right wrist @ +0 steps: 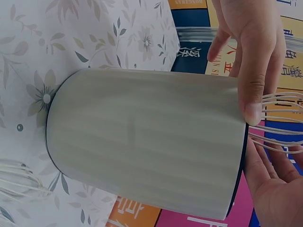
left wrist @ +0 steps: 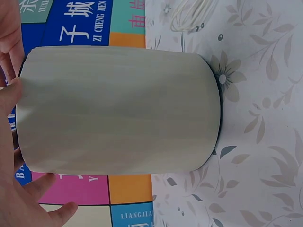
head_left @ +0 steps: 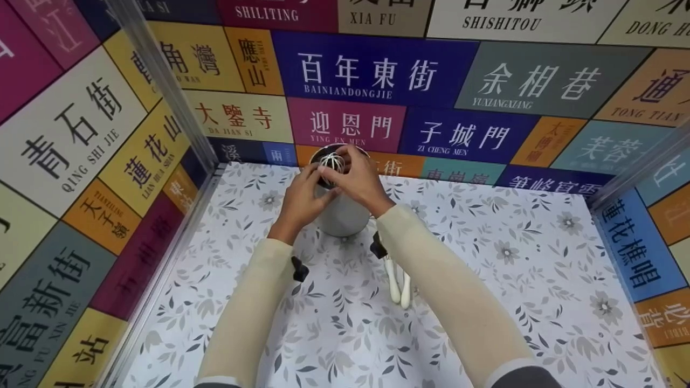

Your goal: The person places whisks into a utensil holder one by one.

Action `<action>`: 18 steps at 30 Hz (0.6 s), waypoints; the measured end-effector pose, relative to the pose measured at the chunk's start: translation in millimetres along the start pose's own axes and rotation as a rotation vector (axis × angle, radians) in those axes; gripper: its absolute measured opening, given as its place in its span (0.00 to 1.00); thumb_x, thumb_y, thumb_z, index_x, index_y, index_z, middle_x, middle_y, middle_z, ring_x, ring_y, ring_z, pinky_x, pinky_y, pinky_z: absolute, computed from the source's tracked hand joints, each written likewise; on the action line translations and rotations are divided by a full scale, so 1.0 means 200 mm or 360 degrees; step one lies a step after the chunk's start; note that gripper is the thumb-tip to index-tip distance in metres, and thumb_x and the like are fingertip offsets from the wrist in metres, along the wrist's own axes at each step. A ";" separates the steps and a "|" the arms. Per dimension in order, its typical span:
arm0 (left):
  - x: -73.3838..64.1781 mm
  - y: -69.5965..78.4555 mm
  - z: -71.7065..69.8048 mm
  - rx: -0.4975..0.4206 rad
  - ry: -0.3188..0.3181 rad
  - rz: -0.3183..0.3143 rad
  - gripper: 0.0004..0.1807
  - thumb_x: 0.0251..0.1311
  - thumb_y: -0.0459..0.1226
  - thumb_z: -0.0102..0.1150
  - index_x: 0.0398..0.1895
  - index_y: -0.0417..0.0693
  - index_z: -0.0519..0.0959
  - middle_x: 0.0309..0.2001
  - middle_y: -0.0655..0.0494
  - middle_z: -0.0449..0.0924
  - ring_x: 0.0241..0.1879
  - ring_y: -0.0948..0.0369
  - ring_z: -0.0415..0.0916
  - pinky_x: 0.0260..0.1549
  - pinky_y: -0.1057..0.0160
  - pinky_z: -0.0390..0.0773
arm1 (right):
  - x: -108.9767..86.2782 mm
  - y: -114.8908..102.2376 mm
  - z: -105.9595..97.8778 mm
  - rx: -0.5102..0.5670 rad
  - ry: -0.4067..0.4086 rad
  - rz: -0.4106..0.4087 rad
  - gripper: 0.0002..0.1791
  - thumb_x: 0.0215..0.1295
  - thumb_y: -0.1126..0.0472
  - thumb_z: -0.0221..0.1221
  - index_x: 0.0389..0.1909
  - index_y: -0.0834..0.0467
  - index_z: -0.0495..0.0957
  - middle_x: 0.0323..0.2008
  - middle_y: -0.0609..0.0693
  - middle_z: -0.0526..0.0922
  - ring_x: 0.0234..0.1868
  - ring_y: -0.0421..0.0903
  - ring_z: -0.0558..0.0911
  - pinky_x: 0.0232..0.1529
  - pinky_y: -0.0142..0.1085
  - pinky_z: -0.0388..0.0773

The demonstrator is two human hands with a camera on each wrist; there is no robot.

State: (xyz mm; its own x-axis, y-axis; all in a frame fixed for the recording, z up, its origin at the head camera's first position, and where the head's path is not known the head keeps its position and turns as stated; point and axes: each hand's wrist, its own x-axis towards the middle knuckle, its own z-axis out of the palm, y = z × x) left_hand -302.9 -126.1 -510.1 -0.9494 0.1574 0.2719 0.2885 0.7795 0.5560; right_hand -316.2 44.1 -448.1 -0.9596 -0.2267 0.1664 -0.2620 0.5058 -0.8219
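A grey cylindrical container (head_left: 345, 215) stands upright near the back wall, its dark-lined mouth facing up. A whisk (head_left: 332, 160) sticks out of that mouth with its wire loops upward; its lower part is hidden inside. My right hand (head_left: 360, 180) pinches the whisk by its wires, thumb in front and index finger behind. At the container's left side, my left hand (head_left: 307, 198) holds the rim. Its thumb (right wrist: 253, 113) lies on the rim's outside beside the wires, and some of its other fingers (left wrist: 45, 184) stretch past the container.
Two pale handles (head_left: 400, 285) lie on the flowered tabletop, partly under my right sleeve. Whisk wires (right wrist: 19, 182) lie beside the container. Colourful sign panels (head_left: 372, 64) enclose the table at the back and sides, with a metal corner post (head_left: 161, 81) at left.
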 end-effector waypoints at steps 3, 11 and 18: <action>0.00 0.00 0.00 -0.0004 -0.0014 -0.0019 0.43 0.64 0.66 0.56 0.74 0.50 0.70 0.75 0.51 0.66 0.74 0.49 0.64 0.72 0.45 0.65 | 0.00 0.00 -0.01 -0.0028 -0.0018 -0.0001 0.33 0.62 0.35 0.66 0.61 0.49 0.72 0.55 0.47 0.82 0.51 0.42 0.83 0.55 0.39 0.81; 0.00 -0.01 -0.01 0.0005 -0.0016 -0.0002 0.43 0.65 0.66 0.55 0.74 0.48 0.70 0.75 0.51 0.65 0.74 0.49 0.64 0.72 0.44 0.65 | -0.01 0.01 -0.06 0.0027 -0.0047 0.0033 0.36 0.62 0.33 0.64 0.65 0.49 0.72 0.57 0.47 0.82 0.54 0.42 0.83 0.58 0.40 0.81; 0.00 0.00 -0.01 -0.0018 -0.0043 -0.0034 0.42 0.66 0.65 0.56 0.72 0.45 0.71 0.76 0.52 0.64 0.75 0.49 0.62 0.73 0.45 0.63 | -0.04 0.02 -0.22 0.0124 0.0020 -0.0060 0.36 0.62 0.30 0.63 0.62 0.49 0.75 0.55 0.49 0.83 0.54 0.44 0.84 0.59 0.42 0.81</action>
State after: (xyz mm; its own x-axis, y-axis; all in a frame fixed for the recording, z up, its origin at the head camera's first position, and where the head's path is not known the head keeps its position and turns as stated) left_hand -302.8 -127.3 -509.5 -0.9583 0.1571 0.2386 0.2693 0.7760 0.5704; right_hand -313.1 83.7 -428.8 -0.9506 -0.2337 0.2042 -0.2895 0.4306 -0.8549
